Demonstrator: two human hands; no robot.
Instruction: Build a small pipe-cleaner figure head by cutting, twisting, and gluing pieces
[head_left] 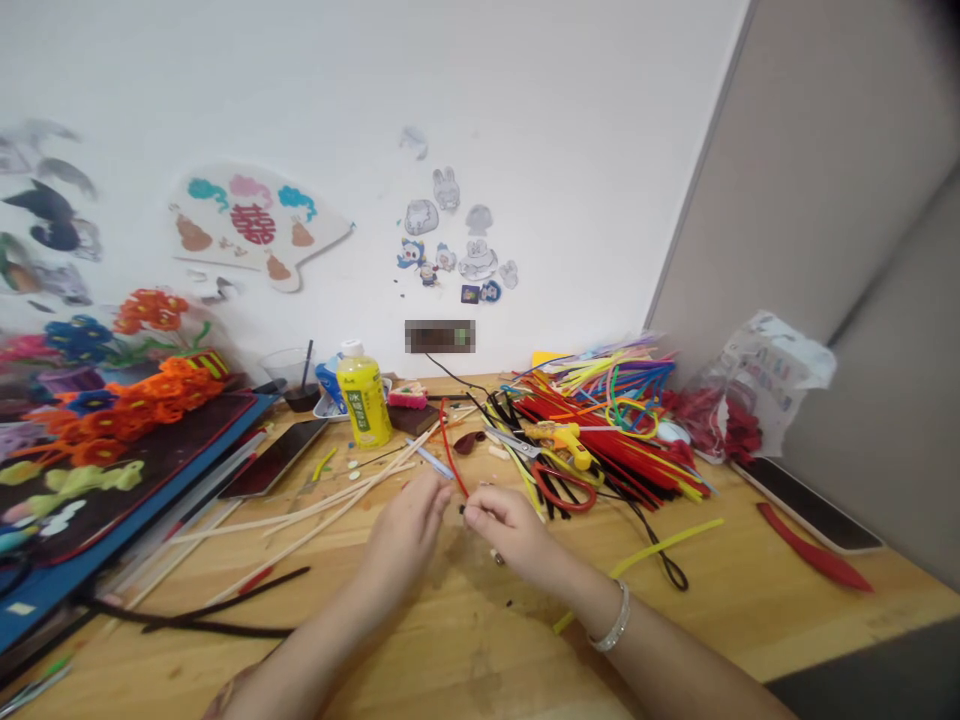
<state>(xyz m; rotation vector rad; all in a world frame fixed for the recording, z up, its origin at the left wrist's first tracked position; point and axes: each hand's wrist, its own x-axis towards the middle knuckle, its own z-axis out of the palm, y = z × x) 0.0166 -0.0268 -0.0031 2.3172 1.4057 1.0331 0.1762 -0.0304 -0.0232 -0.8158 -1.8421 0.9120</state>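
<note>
A thin red pipe cleaner (451,450) rises between my hands, its lower end at the fingertips of my right hand (510,522). That hand is closed in a pinch on it, and a small dark bit shows at the fingertips. My left hand (411,522) is just beside it with fingers curled together; what they hold, if anything, is hidden. Beyond my right hand lie red-handled scissors (562,488) and a yellow glue gun (564,440). Cream pipe cleaners (330,505) stretch across the table left of my left hand.
A pile of coloured pipe cleaners (600,430) spreads at the back right. A yellow bottle (364,395) stands at the back, left of centre. Pipe-cleaner flowers (142,405) sit on the left. Phones lie on both sides, one dark phone (277,458) at left.
</note>
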